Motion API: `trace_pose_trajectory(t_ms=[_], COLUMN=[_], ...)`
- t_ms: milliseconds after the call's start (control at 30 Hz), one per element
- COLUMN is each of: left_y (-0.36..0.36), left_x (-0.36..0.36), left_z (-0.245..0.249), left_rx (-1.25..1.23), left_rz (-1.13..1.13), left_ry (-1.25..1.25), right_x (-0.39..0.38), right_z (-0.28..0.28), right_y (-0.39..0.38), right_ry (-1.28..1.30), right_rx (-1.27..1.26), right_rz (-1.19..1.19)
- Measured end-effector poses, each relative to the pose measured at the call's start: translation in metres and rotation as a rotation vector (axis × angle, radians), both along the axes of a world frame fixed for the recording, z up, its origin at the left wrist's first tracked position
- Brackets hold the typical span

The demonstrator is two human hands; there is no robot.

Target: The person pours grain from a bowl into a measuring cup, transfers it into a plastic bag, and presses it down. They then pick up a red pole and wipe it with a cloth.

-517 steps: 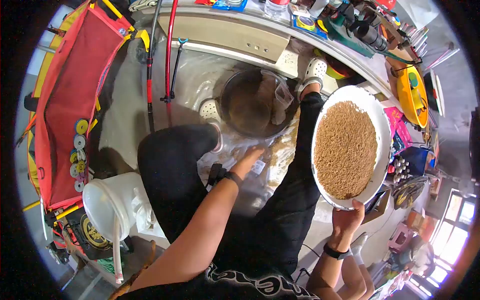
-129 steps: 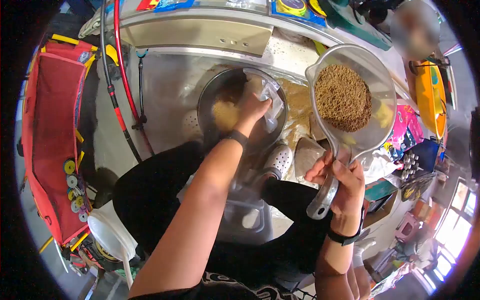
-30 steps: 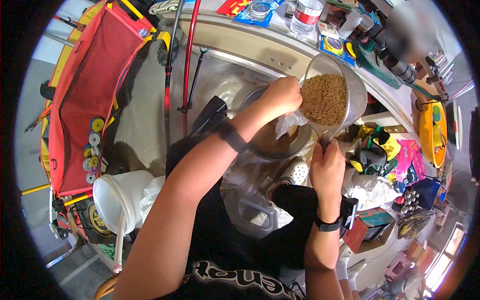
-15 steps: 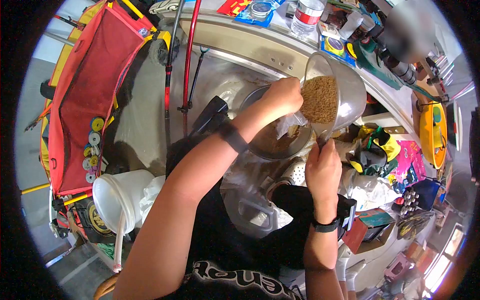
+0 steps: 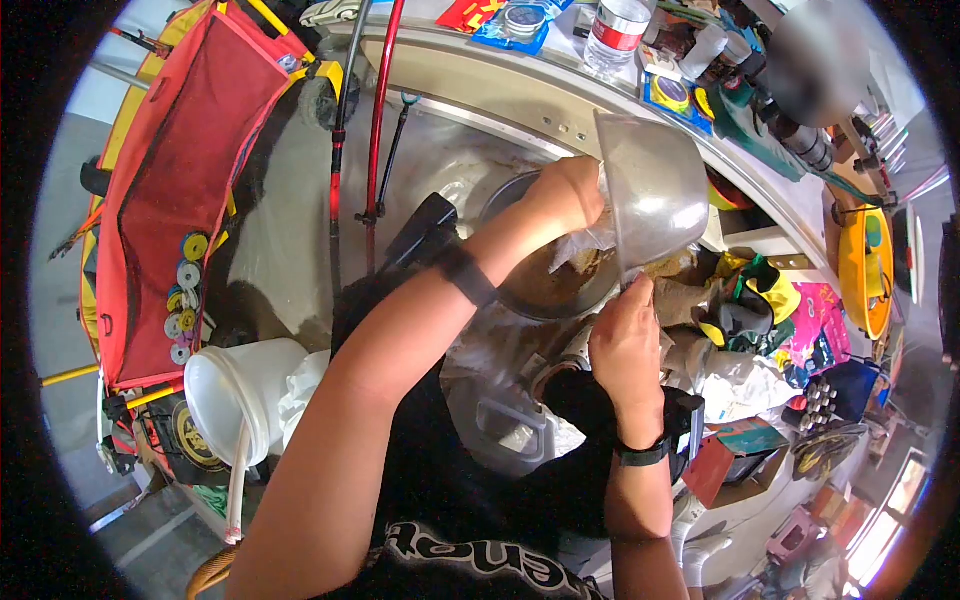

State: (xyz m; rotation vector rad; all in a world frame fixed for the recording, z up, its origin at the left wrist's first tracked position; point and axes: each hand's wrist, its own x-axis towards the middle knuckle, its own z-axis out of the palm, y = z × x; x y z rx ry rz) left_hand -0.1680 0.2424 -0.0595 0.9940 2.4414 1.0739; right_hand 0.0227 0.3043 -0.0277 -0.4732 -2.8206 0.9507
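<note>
My right hand grips the handle of a clear plastic scoop jug, tipped over on its side with its mouth turned toward a small clear plastic bag. No grain shows inside the jug from this side. My left hand is closed on the top of that bag and holds it at the jug's rim. Brown grain shows in the bag's bottom. Below both hangs a large round metal bowl with brown grain in it, on the floor between my feet.
A white bucket stands at lower left beside a red and yellow folding frame. Red and black rods lean on a curved counter that carries a water bottle and clutter. A clear plastic container rests against my legs.
Over the last second my right hand tipped the jug further, and the brown grain seen in it is gone from view. My left hand stayed on the bag.
</note>
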Motion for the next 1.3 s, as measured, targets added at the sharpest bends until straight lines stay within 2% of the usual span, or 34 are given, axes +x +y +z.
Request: trace_pose_trajectory(t_ms=[67,100,167,200,267,300,333,467,533,600,700,800,900,1067,1167,1267,1300], left_y=[0.006,0.004,-0.003,-0.003,-0.003,-0.005,-0.007,-0.009,-0.009,-0.009,-0.008,-0.003,0.007,0.02,0.027,0.041,0.045], left_x=[-0.009,-0.007,0.0,0.0,-0.002,-0.002,-0.002,0.0,0.003,0.007,0.013,0.017,0.023,0.042,0.058,0.085,0.096], left_z=[-0.042,-0.033,-0.004,-0.005,-0.008,-0.005,-0.002,0.007,0.008,0.006,-0.011,-0.048,-0.077,-0.151,-0.205,-0.197,-0.21], left_rx=[0.065,0.066,-0.027,-0.027,-0.047,-0.044,-0.028,-0.009,-0.012,-0.019,-0.025,-0.042,-0.126,-0.102,-0.174,0.077,0.082], left_rz=[0.021,0.021,0.089,0.087,0.114,0.111,0.096,0.094,0.087,0.078,-0.017,0.068,0.102,0.073,0.148,0.326,0.305], left_ry=[0.112,0.111,-0.052,-0.054,0.035,0.034,0.023,-0.037,-0.088,-0.138,0.002,0.046,-0.116,-0.244,-0.548,-0.954,-0.949], right_x=[0.001,0.001,0.0,0.0,-0.003,-0.004,-0.001,-0.004,-0.005,-0.006,-0.006,-0.004,-0.001,0.002,0.004,0.002,0.001], right_z=[-0.003,-0.005,-0.007,-0.005,-0.001,-0.01,-0.011,0.01,0.01,0.018,0.024,0.022,0.023,0.025,0.023,0.027,0.029], right_y=[0.001,0.002,0.005,0.007,0.013,0.018,0.025,0.035,0.045,0.046,0.049,0.054,0.056,0.06,0.064,0.067,0.067], right_ry=[0.07,0.069,0.042,0.041,0.107,0.231,0.197,0.264,0.389,0.439,0.493,0.506,0.517,0.543,0.54,0.513,0.513], right_rx=[0.022,0.023,-0.104,-0.104,-0.301,-0.313,-0.323,-0.854,-0.949,-0.961,-0.952,-0.946,-0.961,-0.976,-0.993,-0.986,-0.987], right_rz=[0.016,0.016,-0.025,-0.027,-0.071,-0.072,-0.11,-0.401,-0.443,-0.503,-0.57,-0.586,-0.599,-0.624,-0.626,-0.656,-0.662])
